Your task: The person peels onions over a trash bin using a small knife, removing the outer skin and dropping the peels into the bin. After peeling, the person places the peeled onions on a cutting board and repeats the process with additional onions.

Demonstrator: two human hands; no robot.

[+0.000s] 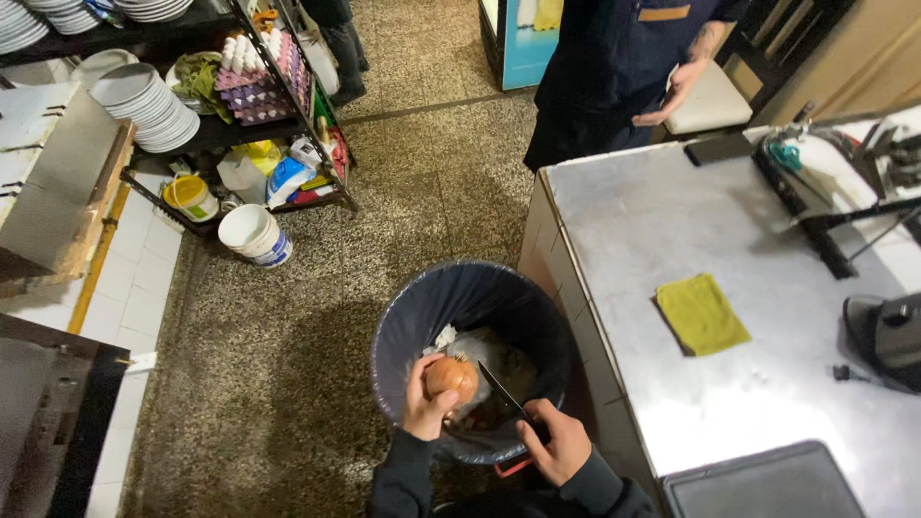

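You hold an onion and a knife over the bin, low in the frame.

Your left hand (424,408) is closed around the brown onion (452,376), which sits above the dark-lined bin (403,317). Your right hand (556,443) is clenched on the handle of the knife (501,388). The blade's long axis slants up and left from that hand, tip almost touching the onion's right side. The steel bench (672,221) lies to the right.
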